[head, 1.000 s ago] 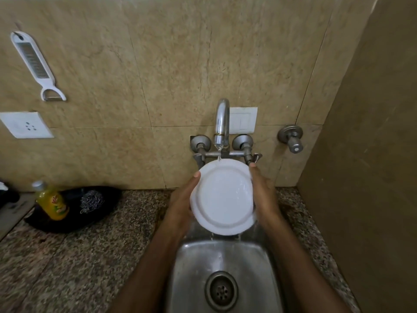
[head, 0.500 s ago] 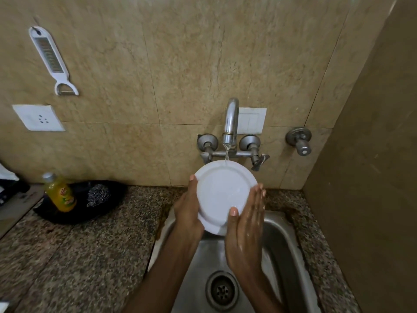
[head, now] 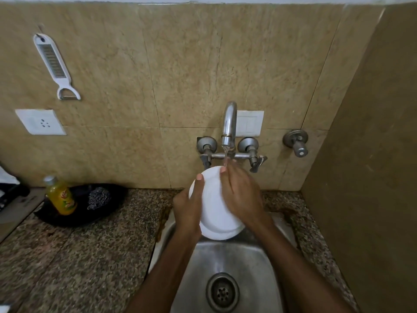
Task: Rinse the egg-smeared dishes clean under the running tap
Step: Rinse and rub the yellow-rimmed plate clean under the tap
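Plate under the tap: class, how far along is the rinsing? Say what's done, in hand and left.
Done: the tap runs; the plate shows no egg on its exposed face. In hand: the left hand grips its rim, the right hand presses flat on it under the stream. Left: setting it down; no other dishes show in the sink.
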